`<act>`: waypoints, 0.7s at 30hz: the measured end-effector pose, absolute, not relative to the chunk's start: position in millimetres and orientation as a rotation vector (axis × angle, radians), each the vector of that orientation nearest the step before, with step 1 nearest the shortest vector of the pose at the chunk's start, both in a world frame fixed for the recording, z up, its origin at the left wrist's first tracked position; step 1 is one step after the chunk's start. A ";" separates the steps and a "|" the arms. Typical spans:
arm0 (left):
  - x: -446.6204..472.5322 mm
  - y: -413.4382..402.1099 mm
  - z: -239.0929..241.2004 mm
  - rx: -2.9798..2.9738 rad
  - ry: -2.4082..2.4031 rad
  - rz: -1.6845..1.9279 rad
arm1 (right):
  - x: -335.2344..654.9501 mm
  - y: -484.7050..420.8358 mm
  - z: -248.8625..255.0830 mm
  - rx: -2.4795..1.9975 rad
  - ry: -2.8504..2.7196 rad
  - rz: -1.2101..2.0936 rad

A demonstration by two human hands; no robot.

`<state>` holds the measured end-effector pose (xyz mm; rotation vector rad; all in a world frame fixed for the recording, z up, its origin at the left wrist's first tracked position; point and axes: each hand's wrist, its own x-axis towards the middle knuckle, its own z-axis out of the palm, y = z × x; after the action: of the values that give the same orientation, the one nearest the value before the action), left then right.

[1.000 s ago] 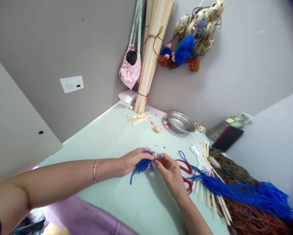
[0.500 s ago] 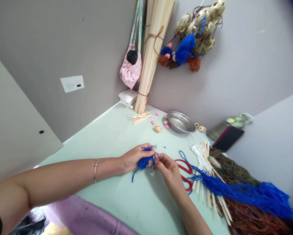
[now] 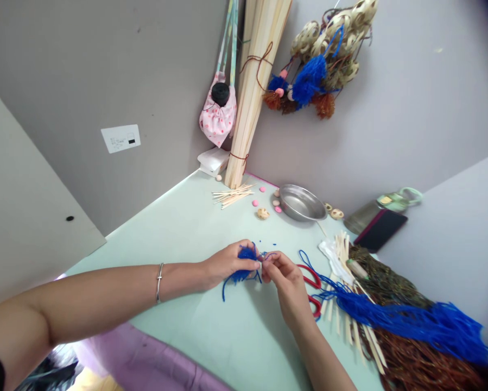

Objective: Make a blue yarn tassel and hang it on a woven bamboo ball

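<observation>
My left hand (image 3: 227, 264) is closed round a small bundle of blue yarn (image 3: 244, 266) just above the pale green table (image 3: 195, 228). A loose blue strand trails down from it onto the table. My right hand (image 3: 286, 279) meets the left one and pinches a thin blue thread at the bundle's top with fingertips pressed together. A silver bracelet (image 3: 158, 282) sits on my left wrist.
Red-handled scissors (image 3: 311, 282) lie right of my right hand. A long hank of blue yarn (image 3: 410, 320), brown fibre and wooden sticks fill the right side. A metal bowl (image 3: 301, 202), beads and thin sticks (image 3: 231, 196) lie further back. Tassels (image 3: 309, 81) and bamboo strips hang on the wall.
Both hands have shifted slightly to the right and closer together, working the thread at the top of the blue bundle.
</observation>
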<state>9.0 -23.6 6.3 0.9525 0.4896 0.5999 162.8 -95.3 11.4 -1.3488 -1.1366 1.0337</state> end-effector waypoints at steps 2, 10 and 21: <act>10.4 -24.7 3.3 0.977 0.496 0.522 | 163.9 -95.7 10.0 -1.348 -1.117 1.040; 11.1 -24.8 2.6 0.898 0.521 0.539 | 165.2 -98.5 14.3 -1.446 -1.247 0.936; 12.7 -23.3 4.1 0.860 0.579 0.627 | 161.1 -92.7 12.3 -1.381 -1.253 1.111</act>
<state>12.7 -23.3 4.1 0.8602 0.5791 0.6265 161.1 -92.7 12.3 -1.3805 -1.2526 1.1113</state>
